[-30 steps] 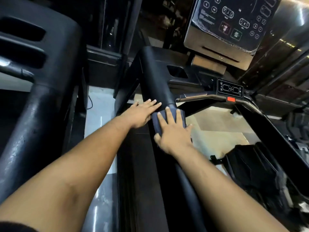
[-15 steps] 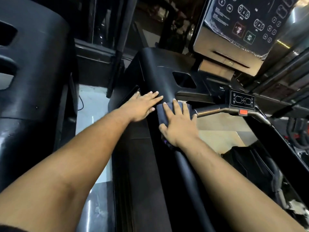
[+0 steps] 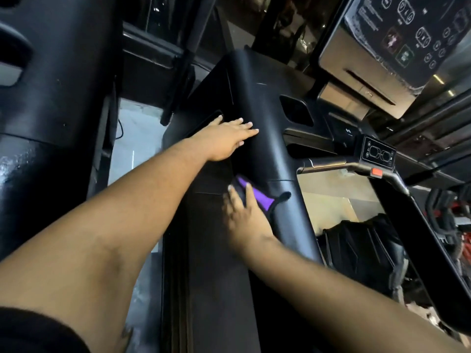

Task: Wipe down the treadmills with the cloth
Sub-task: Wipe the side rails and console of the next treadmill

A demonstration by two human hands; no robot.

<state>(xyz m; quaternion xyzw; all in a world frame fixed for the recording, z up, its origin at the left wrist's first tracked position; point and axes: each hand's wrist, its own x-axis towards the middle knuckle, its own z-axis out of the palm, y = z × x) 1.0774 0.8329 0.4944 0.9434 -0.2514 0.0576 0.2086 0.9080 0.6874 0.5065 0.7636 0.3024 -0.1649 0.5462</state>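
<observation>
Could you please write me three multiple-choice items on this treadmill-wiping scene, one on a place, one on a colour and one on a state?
1. Where does the left hand rest?
A. on the black plastic treadmill side arm
B. on the console screen
C. on the red stop button

2. What colour shows on the folded cloth beyond the right hand?
A. yellow
B. purple
C. white

3. How is the left hand held?
A. clenched in a fist
B. flat with fingers extended
C. gripping the cloth

Answers: 1 A, its palm and fingers lie on the black arm, far from the grey-framed console panel and the small red button. 2 B, a purple patch shows beside the fingers. 3 B, the fingers are stretched out flat and hold nothing.
</observation>
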